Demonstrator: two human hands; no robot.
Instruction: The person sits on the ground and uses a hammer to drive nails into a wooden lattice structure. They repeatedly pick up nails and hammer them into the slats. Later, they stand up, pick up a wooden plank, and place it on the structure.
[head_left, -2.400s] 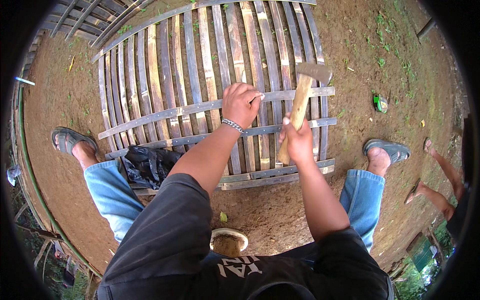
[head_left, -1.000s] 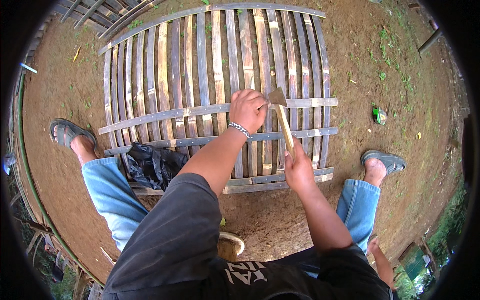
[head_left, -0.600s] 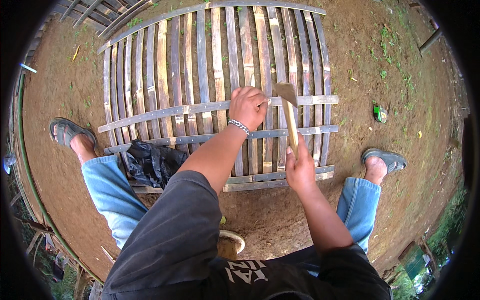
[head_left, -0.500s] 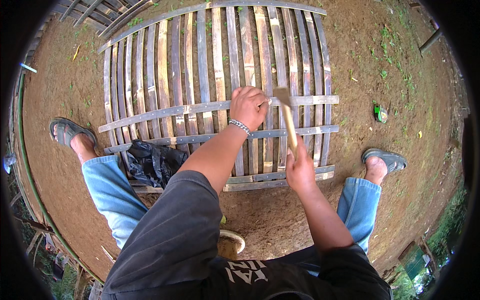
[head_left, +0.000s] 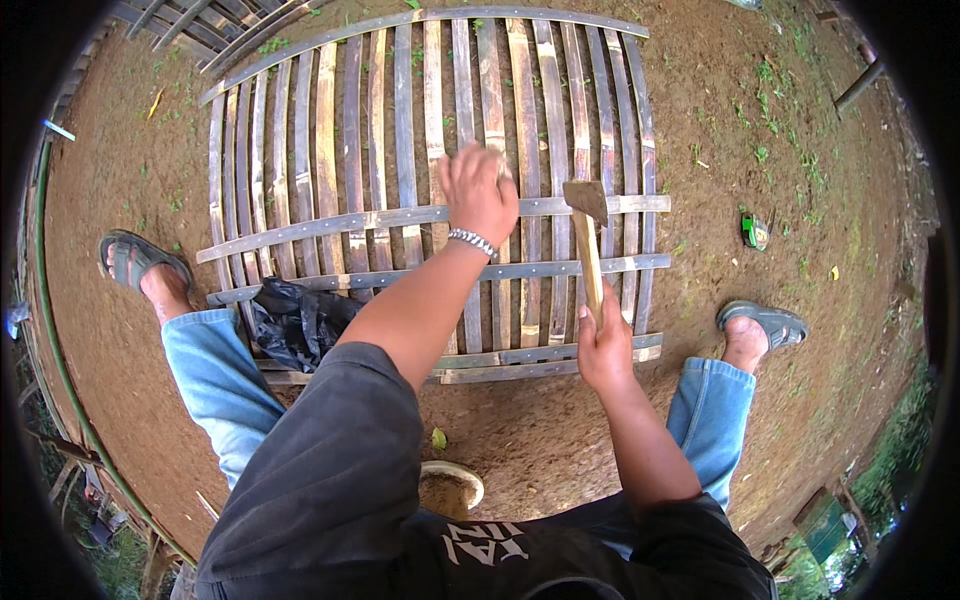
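The slatted bamboo panel (head_left: 405,110) lies flat on the brown dirt (head_left: 700,300) in front of the person, its long slats running from twelve to six and fanning slightly. Dark cross strips (head_left: 330,226) span it from about nine to three. Right of the panel's middle is the hatchet (head_left: 590,245), pointing away toward twelve: its wooden handle slants from just before twelve to just before six, and its dark metal head overlaps the upper of the two middle strips.

The left forearm (head_left: 425,300) reaches up from about seven, a chain bracelet (head_left: 472,239) round its wrist. The left hand (head_left: 480,190) is over that same upper strip, back upward, its fingers toward twelve and blurred; I can't tell whether it pinches anything or touches the bamboo. The right forearm (head_left: 648,430) comes in from five, and the right hand (head_left: 606,350) is wrapped round the handle's lower end, thumb along it.

Around them, from the left, a green hose (head_left: 40,240) curves past nine, then a grey sandal (head_left: 122,262) is on the left foot. A crumpled black plastic bag (head_left: 300,325) covers part of the panel's near left corner, and the left forearm hides more slats. A pale-rimmed bowl (head_left: 474,483) stands at six, near a small leaf (head_left: 439,438). A green-and-black tape measure (head_left: 755,232) lies at three, and the right foot's sandal (head_left: 780,325) is toward four.
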